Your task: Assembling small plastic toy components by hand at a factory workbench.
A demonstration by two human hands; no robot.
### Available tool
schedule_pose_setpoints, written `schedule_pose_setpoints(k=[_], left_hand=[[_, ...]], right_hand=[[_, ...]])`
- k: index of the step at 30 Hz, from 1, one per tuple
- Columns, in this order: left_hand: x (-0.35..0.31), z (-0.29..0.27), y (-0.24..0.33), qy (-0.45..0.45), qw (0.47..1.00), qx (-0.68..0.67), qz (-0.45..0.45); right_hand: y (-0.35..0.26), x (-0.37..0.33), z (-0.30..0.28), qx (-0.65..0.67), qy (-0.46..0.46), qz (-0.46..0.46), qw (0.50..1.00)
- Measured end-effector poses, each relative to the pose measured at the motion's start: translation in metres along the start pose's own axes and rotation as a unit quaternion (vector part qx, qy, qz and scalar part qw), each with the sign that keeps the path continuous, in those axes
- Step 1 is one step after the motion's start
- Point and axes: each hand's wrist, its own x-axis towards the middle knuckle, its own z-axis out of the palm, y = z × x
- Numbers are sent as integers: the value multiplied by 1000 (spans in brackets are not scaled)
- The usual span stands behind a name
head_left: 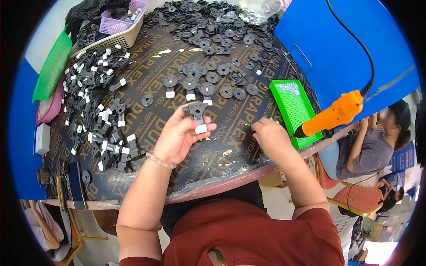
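My left hand (174, 138) holds a black plastic part (196, 111) with a round head and a white square end. Its fingers and thumb are closed around the part's sides, above the table's near middle. Off to the right, my right hand (274, 139) is held low over the table with its fingers bent together. Whatever its fingertips may pinch is hidden. Beside that hand stands a green tray (284, 108) with small silvery pieces, likely screws, at its far end. An orange electric screwdriver (333, 114) slants over the tray's near end, apart from both hands.
Beyond my left hand lie several black discs (211, 77), some with white-ended pieces. A heap of black-and-white parts (106, 111) covers the left side; a larger disc pile (213, 26) fills the back. Baskets (53, 66) line the left edge. A blue panel (319, 44) borders the right.
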Motion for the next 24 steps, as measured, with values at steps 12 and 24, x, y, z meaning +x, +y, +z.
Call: schedule_pose_setpoints(k=[12, 24], left_hand=[[-5, -8, -10, -15, 998, 56, -9], [-4, -13, -13, -23, 998, 45, -23]], right_hand=[[-27, 53, -9, 417, 32, -17, 908], [-36, 108, -18, 314, 108, -95, 938]])
